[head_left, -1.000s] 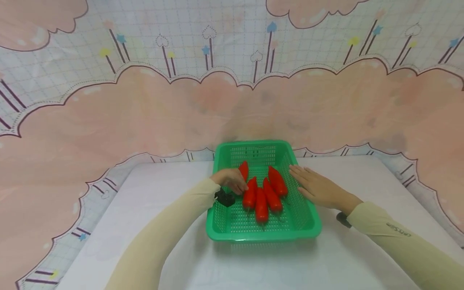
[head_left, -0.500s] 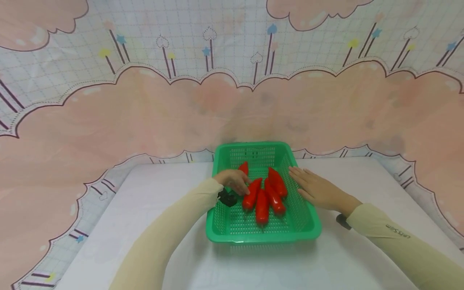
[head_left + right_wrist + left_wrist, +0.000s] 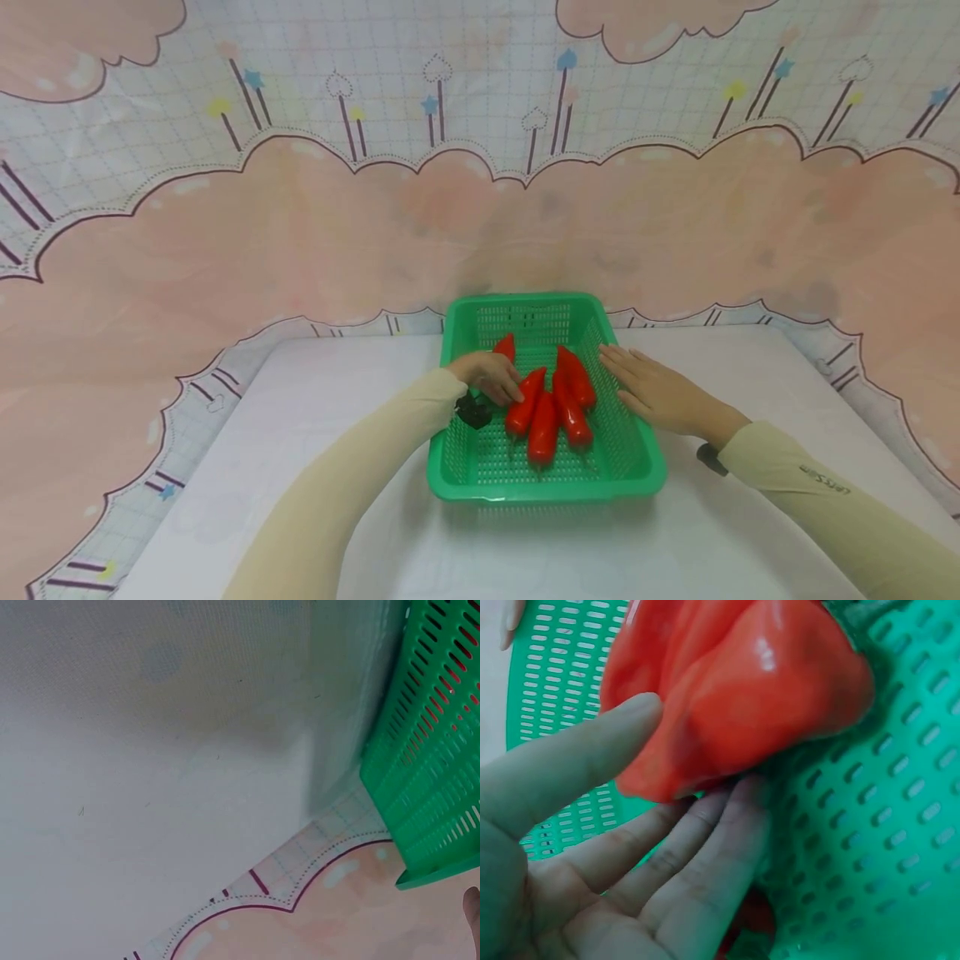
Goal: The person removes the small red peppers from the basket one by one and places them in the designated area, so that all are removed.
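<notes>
My left hand (image 3: 491, 377) reaches over the left rim of a green perforated plastic basket (image 3: 546, 490). It holds the leftmost red pepper (image 3: 519, 421) of the front group near its narrow end. Seen from the left wrist, the thumb lies against one side of that pepper (image 3: 742, 697) and the fingers (image 3: 705, 877) reach under the other. Several more red peppers (image 3: 542, 433) lie side by side to its right, stems toward me. Behind the left hand, another pepper (image 3: 505, 345) is partly hidden. My right hand (image 3: 660, 392) rests along the basket's right rim, fingers straight.
The basket stands on a white-covered table (image 3: 352, 417), close to a pink and white patterned backdrop (image 3: 360, 242). A black wrist camera (image 3: 472, 410) hangs under the left wrist, inside the basket. Right of the basket is white tabletop (image 3: 150, 795).
My left hand has shifted slightly right. The front peppers have moved and turned a little, their narrow ends now farther right. The right hand keeps its place at the rim.
</notes>
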Demonstrator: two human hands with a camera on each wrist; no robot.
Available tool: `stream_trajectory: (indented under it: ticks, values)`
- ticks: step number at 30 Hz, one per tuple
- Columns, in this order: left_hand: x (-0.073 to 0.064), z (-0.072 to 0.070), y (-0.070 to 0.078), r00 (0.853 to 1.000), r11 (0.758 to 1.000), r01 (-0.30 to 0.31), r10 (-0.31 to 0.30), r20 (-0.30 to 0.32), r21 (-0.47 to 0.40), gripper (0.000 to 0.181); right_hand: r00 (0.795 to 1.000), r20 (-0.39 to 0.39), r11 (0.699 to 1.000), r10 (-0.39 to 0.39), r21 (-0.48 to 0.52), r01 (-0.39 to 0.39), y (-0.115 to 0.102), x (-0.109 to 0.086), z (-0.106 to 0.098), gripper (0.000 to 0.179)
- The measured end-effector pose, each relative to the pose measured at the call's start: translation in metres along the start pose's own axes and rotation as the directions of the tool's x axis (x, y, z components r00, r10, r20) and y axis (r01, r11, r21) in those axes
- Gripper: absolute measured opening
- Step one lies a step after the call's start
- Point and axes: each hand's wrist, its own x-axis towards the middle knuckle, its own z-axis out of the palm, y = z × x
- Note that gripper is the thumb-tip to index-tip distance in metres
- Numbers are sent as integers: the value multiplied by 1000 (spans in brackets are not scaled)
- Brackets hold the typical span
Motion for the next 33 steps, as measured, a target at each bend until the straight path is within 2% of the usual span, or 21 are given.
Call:
stream_trajectory:
  ticks: [1,2,3,7,9,10,12,15,17,19,21,24,26,27,28,31,33]
  values:
    - [-3,1,1,1000,1000,-6,6,4,5,65,1000,0,1000,-1,-1,1,0,0,0,58]
    - [1,0,0,1000,999,-17,17,0,30,68,1000,0,1000,0,0,0,0,0,0,58]
    - [1,1,0,1000,999,-2,3,-16,39,65,1000,-1,1000,1,-1,-1,1,0,0,58]
    - [17,-1,-9,998,995,-37,40,-39,95,68,1000,-3,1000,2,-1,-2,1,0,0,58]
    - [11,3,-5,998,996,-14,19,-53,88,60,1000,-4,1000,4,-3,-4,1,0,0,58]
    - [11,2,-6,998,995,-35,40,-51,97,61,1000,-6,1000,3,-4,-3,1,0,0,58]
    - [4,5,-2,998,995,-28,34,-56,97,58,1000,-10,1000,3,-5,-3,1,0,1,58]
    - [0,6,-2,998,995,-42,47,-49,91,58,1000,-22,1000,0,-2,0,1,0,2,58]
    - [-3,9,0,998,995,-25,31,-63,96,52,999,-32,1000,-5,0,5,0,0,2,57]
    - [6,6,-6,996,992,-59,66,-56,108,55,999,-35,1000,-4,2,4,0,0,3,57]
    - [3,8,-3,997,994,-22,29,-72,103,50,999,-33,1000,-1,1,1,0,-1,3,57]
    - [14,2,-11,995,992,-86,89,-34,87,60,1000,-22,1000,8,5,-8,0,-1,3,57]
    - [-3,8,0,997,996,-62,65,-45,66,56,1000,-19,1000,7,3,-7,0,-1,2,57]
    - [-13,11,5,996,996,-68,71,-49,64,56,1000,-14,1000,8,5,-8,0,-1,2,57]
    - [-26,15,12,996,996,-74,77,-53,51,56,1000,-15,1000,5,3,-5,0,-1,2,57]
    - [-74,34,39,994,999,-25,29,-110,39,50,1000,-2,1000,7,9,-7,-1,-1,1,57]
    - [-96,41,51,993,999,-21,24,-117,29,50,1000,20,1000,19,17,-20,-1,-1,1,58]
